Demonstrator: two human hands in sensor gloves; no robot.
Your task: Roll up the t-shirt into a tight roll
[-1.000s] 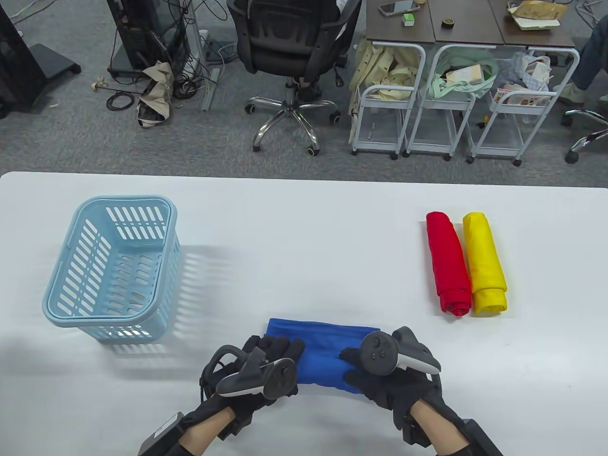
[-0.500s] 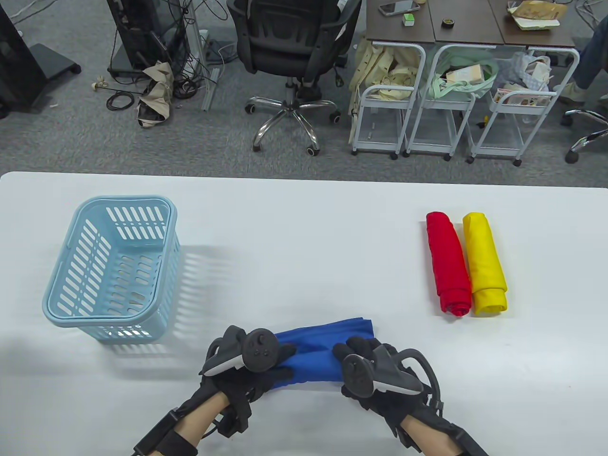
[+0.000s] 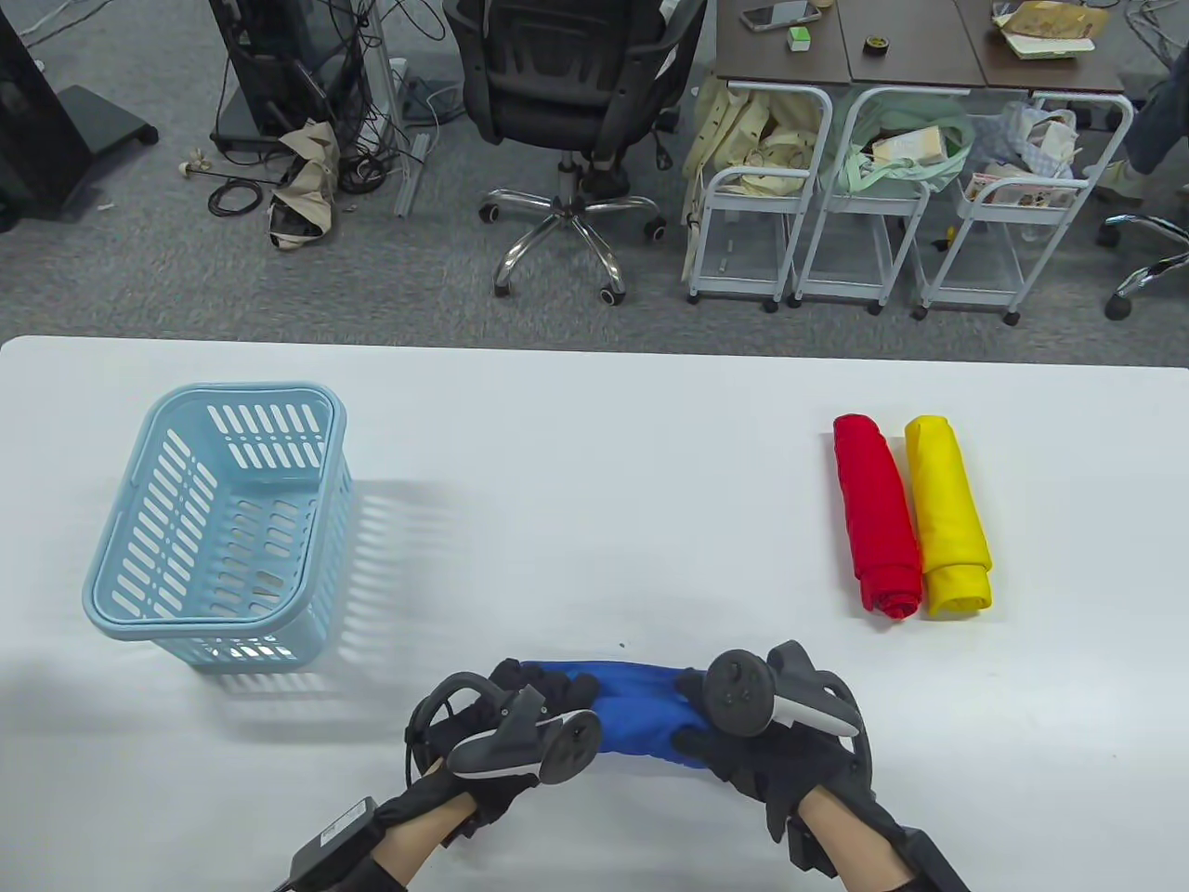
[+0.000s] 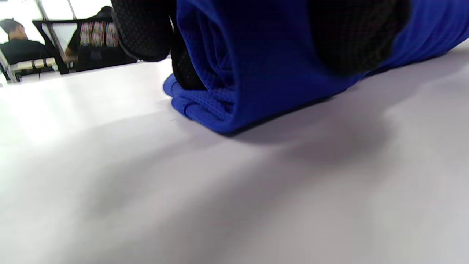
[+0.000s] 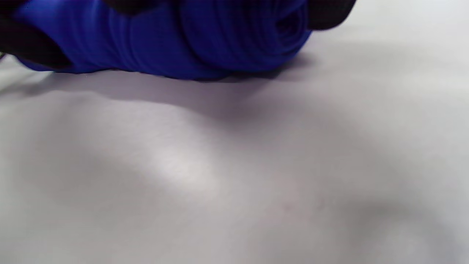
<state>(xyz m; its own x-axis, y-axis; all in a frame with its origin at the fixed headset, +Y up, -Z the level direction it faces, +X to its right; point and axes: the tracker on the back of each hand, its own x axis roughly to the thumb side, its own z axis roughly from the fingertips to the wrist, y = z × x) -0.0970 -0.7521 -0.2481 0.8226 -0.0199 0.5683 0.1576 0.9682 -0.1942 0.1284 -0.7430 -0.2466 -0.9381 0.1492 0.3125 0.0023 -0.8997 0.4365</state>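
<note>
Light blue basket point(image 3: 218, 520) standing near the table's point(image 3: 594, 446) left edge, nothing visible inside. At the near edge, left hand point(image 3: 506, 729) curling round the left end of the blue t-shirt point(image 3: 641, 711), its tracker hiding most fingers. T-shirt lying rolled, middle exposed, spiral layers showing in both wrist views. Right hand point(image 3: 757, 734) gripping the right end, fingertips buried in cloth. Toward the right edge, red roll point(image 3: 873, 516) and yellow roll point(image 3: 947, 516) lying touching.
</note>
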